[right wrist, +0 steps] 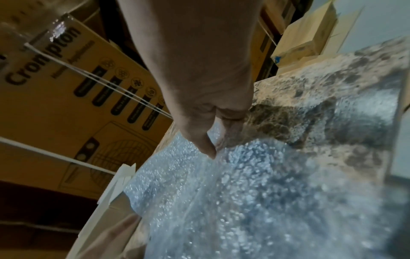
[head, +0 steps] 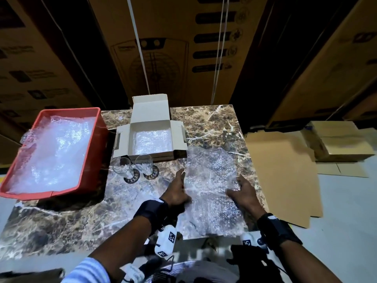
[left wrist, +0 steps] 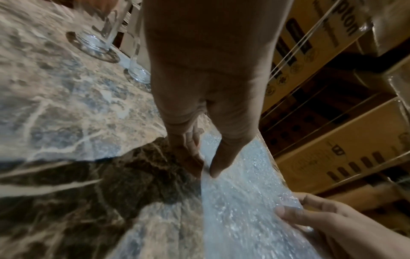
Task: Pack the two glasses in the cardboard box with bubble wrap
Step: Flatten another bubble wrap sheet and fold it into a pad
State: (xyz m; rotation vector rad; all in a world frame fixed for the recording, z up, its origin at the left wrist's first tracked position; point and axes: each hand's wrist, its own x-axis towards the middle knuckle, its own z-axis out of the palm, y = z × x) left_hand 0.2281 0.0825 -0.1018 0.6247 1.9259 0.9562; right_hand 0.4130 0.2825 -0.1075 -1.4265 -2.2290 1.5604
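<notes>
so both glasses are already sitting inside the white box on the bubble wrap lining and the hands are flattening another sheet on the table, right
Not quite. In the head view both glasses stand on the table in front of the white box, which holds only its bubble wrap lining. The left hand and right hand are indeed on another sheet.

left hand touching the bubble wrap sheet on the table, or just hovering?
Touching. In the left wrist view the left hand's fingertips press down on the bubble wrap sheet's edge, with no gap between them.

Two clear glasses [head: 134,168] upright beside open, bubble-lined cardboard box [head: 151,137]; bubble wrap [head: 212,190] sheet flat on marble
</notes>
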